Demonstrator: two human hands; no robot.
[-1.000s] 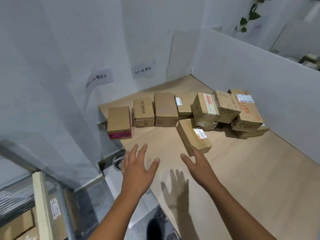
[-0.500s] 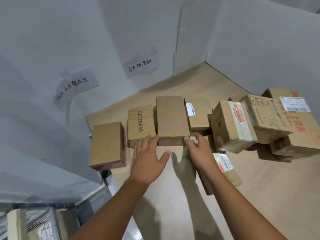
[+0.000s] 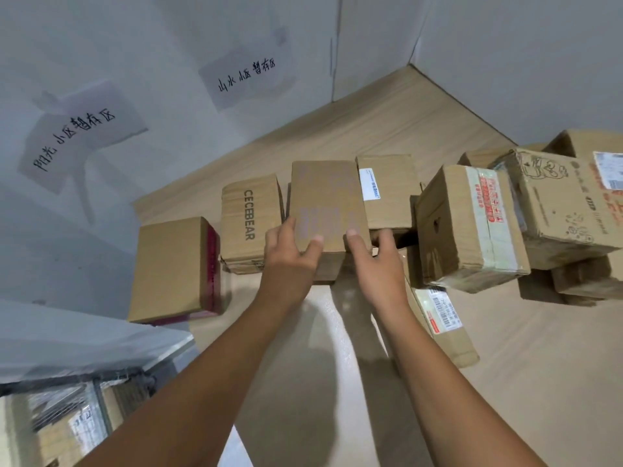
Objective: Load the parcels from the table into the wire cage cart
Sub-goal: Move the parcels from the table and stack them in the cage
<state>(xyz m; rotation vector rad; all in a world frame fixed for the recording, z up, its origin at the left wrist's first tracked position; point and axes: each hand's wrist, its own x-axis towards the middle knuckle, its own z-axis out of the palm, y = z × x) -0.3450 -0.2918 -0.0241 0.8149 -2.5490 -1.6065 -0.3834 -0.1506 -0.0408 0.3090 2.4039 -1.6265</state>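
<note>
- The left hand (image 3: 288, 264) is gripping the near left corner of the middle parcel (image 3: 325, 200). Its thumb (image 3: 316, 243) is lying on the top face. Its fingers are reaching down the left side, and their tips are hidden in the gap beside the CECEBEAR box (image 3: 251, 220).
- The right hand (image 3: 377, 271) is gripping the near right corner. Its thumb (image 3: 352, 238) is pressing on the top face, and its fingers are curling round the right side with their ends out of sight.
- The middle parcel is sitting in the row on the table (image 3: 522, 382). Whether its near edge is lifting off the surface cannot be told. Its faded purple print is too blurred to read.
- The red-taped box (image 3: 472, 227) is leaning over the flat labelled parcel (image 3: 445, 325) and covering its far end.
- The parcels further right are running out of the frame.
- The wire cage cart (image 3: 67, 423) is showing only in the lower left corner, where the frame edge is cutting it off. Its contents are blurred.
</note>
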